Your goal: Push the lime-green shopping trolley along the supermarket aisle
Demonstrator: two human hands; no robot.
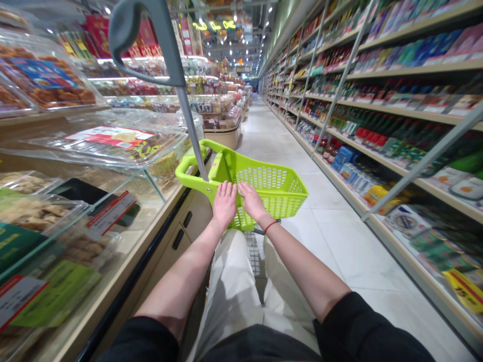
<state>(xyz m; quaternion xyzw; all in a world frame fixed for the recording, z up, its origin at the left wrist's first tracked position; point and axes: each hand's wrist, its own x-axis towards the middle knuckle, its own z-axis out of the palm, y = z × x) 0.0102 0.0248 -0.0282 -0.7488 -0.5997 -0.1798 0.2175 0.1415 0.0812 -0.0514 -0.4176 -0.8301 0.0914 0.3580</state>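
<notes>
Fingers of the left hand: held close together and nearly straight, lying over the near long rim of a lime-green plastic shopping basket. Fingers of the right hand: likewise together. Whether either set curls under the rim cannot be told from this view. The hands sit just beside each other, a red cord bracelet on the right wrist.

Basket: mesh-sided, directly ahead of the person's pale trousers, near the base of the left-hand counter. Long axis lies across the view, running from upper left to lower right, with the handle end pointing toward the counter.

Fitted part: grey pull handle, rising from the basket's left end and leaning up and left, ending in a curved grip.

Surroundings: glass-fronted display case of packaged baked goods along the left; tall shelving with bottles and boxed groceries along the right; pale floor tiles between.
</notes>
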